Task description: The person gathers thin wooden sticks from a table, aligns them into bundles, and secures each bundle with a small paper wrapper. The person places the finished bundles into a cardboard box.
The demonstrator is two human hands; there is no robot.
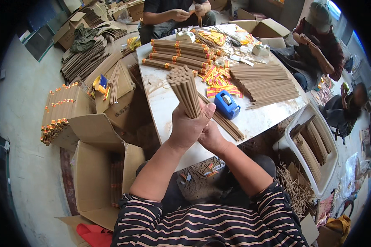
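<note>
Closest in, both hands are wrapped round one bundle of sticks (186,90), held upright over the near edge of the white table (160,103). The left hand (188,125) has its fingers curled tight around the lower part of the bundle, thumb pressed up the side; the right hand (211,136) sits just behind and below it, mostly hidden, so I can't tell how its fingers lie beyond that it's tucked against the bundle's base. The stick ends look squared off and even at the top, but there's no paper band on this one yet, so I'd say it's gathered and still needs wrapping. Just beside the hands is a blue tape dispenser (226,104), and a few loose sticks (226,123) lie along the table edge. Further out, a scatter of red and yellow paper labels (217,78), then a big loose pile of sticks (266,84) to the right, so plenty is left to bundle. Behind that, a row of finished banded bundles (179,55) lies stacked, so a fair number are done. Off the table, more finished ones stand stacked on cardboard boxes (90,136) to the left, and a white tray (323,164) on the right holds more sticks. At the far side two other people are working with their own hands.
</note>
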